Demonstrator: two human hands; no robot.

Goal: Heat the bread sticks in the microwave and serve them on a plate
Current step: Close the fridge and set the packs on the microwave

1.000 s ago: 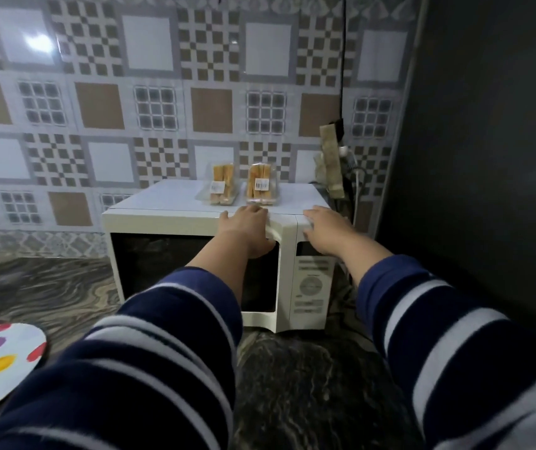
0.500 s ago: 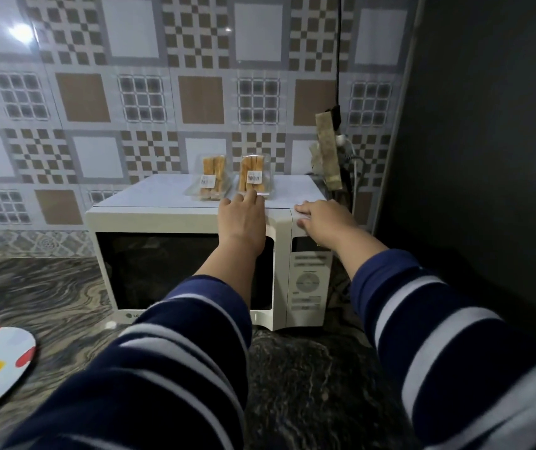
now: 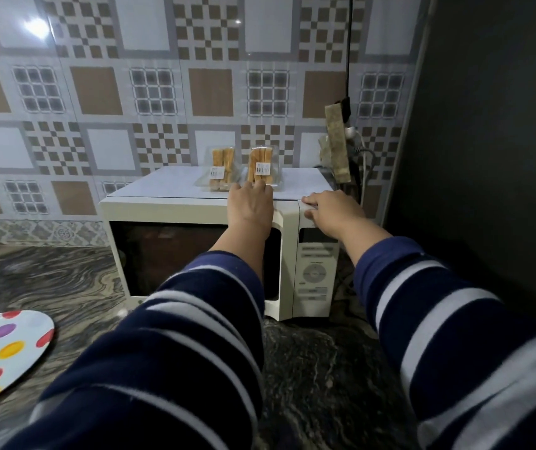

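A cream microwave [image 3: 195, 209] stands on the counter with its door closed. On its top lie two clear packs of bread sticks: the left pack [image 3: 220, 168] and the right pack [image 3: 262, 167]. My left hand [image 3: 251, 203] reaches over the door's top edge, its fingertips touching the near end of the right pack. My right hand [image 3: 333, 211] rests with straight fingers on the top front corner above the control panel [image 3: 315, 274]. A white plate with coloured dots [image 3: 3, 349] lies on the counter at the lower left.
A patterned tile wall runs behind the microwave. A dark panel [image 3: 487, 157] closes off the right side. A cable, a plug and a cloth strip [image 3: 336, 147] hang by the microwave's back right corner. Dark marbled counter [image 3: 309, 368] lies in front.
My left hand left the door's top edge and slid forward onto the microwave's top to the right pack. The right hand stayed on the corner.
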